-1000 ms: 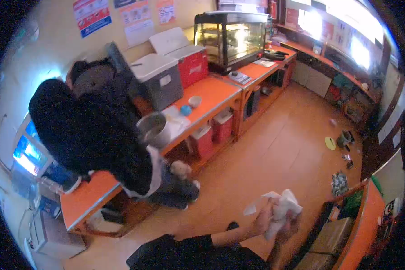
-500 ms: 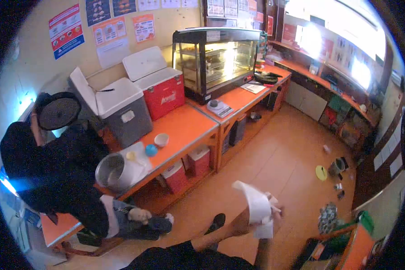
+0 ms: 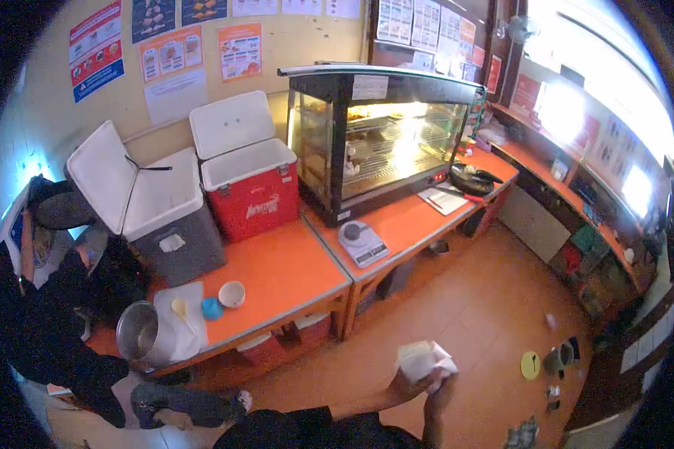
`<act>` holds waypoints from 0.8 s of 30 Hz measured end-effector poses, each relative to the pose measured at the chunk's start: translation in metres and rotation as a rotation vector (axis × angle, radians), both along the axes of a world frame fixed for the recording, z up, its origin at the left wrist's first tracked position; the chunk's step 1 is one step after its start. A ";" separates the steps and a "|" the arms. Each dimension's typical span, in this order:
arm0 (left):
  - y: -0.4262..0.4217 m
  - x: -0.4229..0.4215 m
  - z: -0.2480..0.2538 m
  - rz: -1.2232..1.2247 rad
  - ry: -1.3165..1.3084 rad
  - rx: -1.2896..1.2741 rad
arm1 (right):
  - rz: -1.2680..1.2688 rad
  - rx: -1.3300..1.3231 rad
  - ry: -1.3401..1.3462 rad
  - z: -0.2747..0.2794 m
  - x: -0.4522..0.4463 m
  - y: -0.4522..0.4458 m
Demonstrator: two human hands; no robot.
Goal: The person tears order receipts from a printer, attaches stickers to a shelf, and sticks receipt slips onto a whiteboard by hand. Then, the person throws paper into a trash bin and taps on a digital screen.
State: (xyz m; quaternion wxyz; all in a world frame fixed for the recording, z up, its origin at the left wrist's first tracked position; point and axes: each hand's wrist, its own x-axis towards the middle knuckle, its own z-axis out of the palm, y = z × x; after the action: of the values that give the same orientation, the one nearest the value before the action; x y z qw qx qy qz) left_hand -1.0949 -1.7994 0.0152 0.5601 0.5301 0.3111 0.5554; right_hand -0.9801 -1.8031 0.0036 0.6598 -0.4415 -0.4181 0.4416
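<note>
A crumpled white cloth or paper (image 3: pixel 421 360) is held in front of me at the lower middle, above the floor. My left hand (image 3: pixel 406 386) grips it from the left side. Close beside, my right hand (image 3: pixel 439 388) has its fingers wrapped round the lower right part of the same white piece. Some fingers are blurred or covered by it.
An orange counter (image 3: pixel 277 280) bears a lit glass display case (image 3: pixel 389 142), a scale (image 3: pixel 363 243), a red cooler (image 3: pixel 253 202), a grey cooler (image 3: pixel 178 243), a bowl (image 3: pixel 232 294) and a metal pot (image 3: pixel 138 333). A person in black (image 3: pixel 45 329) bends at the left. Items lie on the floor, right.
The view has swung and come nearer the counter and display case. Both hands remain on the white piece, which has changed shape and looks more bunched. The other person now appears farther left.
</note>
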 end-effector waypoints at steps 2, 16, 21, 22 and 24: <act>0.034 -0.010 0.000 0.042 -0.118 -0.106 | 0.013 0.003 -0.187 0.015 -0.014 0.032; 0.150 -0.114 0.000 0.335 -0.552 -0.349 | 0.594 0.670 -0.554 0.101 -0.144 0.223; 0.149 -0.186 -0.003 0.286 -0.657 -0.425 | 1.190 0.544 -0.617 0.093 -0.212 0.256; 0.151 -0.199 -0.006 0.291 -0.700 -0.438 | 1.196 0.602 -0.664 0.093 -0.228 0.257; 0.164 -0.231 -0.012 0.318 -0.795 -0.457 | 1.093 0.627 -0.682 0.074 -0.261 0.264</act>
State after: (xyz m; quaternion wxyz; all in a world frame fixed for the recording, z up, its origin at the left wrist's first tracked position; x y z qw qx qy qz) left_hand -1.3259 -1.6351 0.0033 0.6458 0.0863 0.2644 0.7110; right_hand -1.2410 -1.5392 0.0777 0.2725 -0.0717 -0.8696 0.4054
